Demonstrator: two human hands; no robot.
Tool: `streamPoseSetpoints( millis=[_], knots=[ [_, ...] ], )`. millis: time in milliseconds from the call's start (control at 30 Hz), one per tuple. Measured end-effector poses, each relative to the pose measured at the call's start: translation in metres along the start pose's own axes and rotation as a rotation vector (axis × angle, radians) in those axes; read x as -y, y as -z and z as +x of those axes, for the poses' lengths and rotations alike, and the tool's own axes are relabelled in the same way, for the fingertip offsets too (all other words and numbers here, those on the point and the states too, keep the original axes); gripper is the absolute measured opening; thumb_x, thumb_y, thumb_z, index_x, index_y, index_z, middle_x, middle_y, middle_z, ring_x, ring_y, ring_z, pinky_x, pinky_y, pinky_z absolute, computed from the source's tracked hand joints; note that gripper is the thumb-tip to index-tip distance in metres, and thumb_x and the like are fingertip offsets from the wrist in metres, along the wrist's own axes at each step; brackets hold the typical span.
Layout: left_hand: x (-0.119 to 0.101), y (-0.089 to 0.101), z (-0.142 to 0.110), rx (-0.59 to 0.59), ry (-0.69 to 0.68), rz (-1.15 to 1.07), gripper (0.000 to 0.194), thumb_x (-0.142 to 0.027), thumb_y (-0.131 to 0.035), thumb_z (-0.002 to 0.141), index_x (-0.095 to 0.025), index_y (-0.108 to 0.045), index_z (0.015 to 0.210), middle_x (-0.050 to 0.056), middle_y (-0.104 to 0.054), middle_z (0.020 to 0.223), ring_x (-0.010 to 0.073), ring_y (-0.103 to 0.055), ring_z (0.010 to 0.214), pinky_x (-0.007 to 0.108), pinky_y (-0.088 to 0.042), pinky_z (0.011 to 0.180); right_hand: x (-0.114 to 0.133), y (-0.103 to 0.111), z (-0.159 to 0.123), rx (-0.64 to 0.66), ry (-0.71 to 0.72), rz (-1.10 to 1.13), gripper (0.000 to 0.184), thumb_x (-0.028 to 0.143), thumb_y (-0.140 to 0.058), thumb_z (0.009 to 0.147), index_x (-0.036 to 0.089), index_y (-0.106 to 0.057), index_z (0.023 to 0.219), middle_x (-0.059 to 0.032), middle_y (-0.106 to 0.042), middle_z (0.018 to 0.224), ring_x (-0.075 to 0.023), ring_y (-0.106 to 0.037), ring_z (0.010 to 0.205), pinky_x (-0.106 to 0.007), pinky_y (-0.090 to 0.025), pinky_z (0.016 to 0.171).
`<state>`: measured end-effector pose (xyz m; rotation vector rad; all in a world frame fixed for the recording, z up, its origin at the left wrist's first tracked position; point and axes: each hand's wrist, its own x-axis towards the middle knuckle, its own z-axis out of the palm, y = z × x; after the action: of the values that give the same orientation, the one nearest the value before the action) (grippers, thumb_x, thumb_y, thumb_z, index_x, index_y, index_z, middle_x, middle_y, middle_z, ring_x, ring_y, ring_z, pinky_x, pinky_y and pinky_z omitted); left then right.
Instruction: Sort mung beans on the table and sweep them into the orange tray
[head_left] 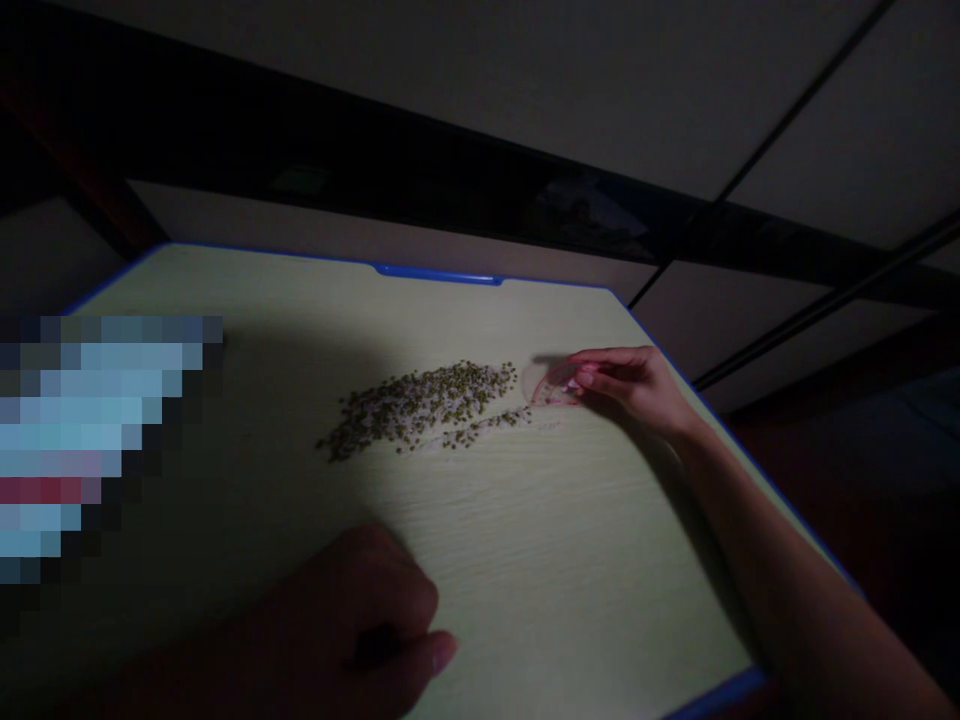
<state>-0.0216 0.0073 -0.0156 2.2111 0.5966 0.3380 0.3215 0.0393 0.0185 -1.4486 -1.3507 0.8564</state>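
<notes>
Green beans [450, 388], mingling with pale grains [400, 397], are lying in a long heap on the worktop [540, 560], just left of the right hand's fingers and beyond those of the left. The right hand [639, 388] is gripping the edge of a clear, pink-edged container [551, 387] between thumb and fingers; some pale pieces are showing at the fingertips, too small to identify. This edge grip is probably leaving the container's side facing the heap unobstructed. The left hand [382, 590] is curling its fingers inward in deep shadow; whether they are closing fully or enclosing anything cannot be told. Its position nearer the wearer is presumably keeping it off the heap.

Between the heap and the right fingers' near side, a thin stray row [472, 433] is trailing, bordering any low path leftward. Far left of both hands' fingers, a pixelated object [97, 430] is covering part of the worktop. Beyond the fingers, a blue handle [439, 274] is edging the worktop, with pale panels [675, 80] standing behind.
</notes>
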Motion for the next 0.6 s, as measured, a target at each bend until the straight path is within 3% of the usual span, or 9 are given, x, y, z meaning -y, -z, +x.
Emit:
streamPoseSetpoints(
  millis=[467, 600],
  knots=[
    [-0.005, 0.003, 0.002, 0.034, 0.028, 0.066, 0.026, -0.029, -0.048, 0.085, -0.019, -0.047, 0.061, -0.003, -0.052, 0.062, 0.0090, -0.050, 0.061, 0.018, -0.040, 0.057, 0.005, -0.002, -0.001, 0.080, -0.023, 0.117, 0.018, 0.026, -0.082, 0.059, 0.021, -0.078, 0.076, -0.0007, -0.070, 0.060, -0.0117, -0.061, 0.050, -0.025, -0.052, 0.049],
    [-0.012, 0.002, 0.003, 0.022, 0.099, 0.062, 0.024, -0.027, -0.049, 0.083, -0.019, -0.048, 0.060, -0.004, -0.052, 0.062, 0.0084, -0.050, 0.063, 0.018, -0.040, 0.060, 0.005, -0.002, -0.001, 0.105, -0.017, 0.124, 0.016, 0.022, -0.081, 0.060, 0.022, -0.078, 0.076, -0.0001, -0.070, 0.061, -0.0109, -0.060, 0.051, -0.024, -0.051, 0.050]
  ],
)
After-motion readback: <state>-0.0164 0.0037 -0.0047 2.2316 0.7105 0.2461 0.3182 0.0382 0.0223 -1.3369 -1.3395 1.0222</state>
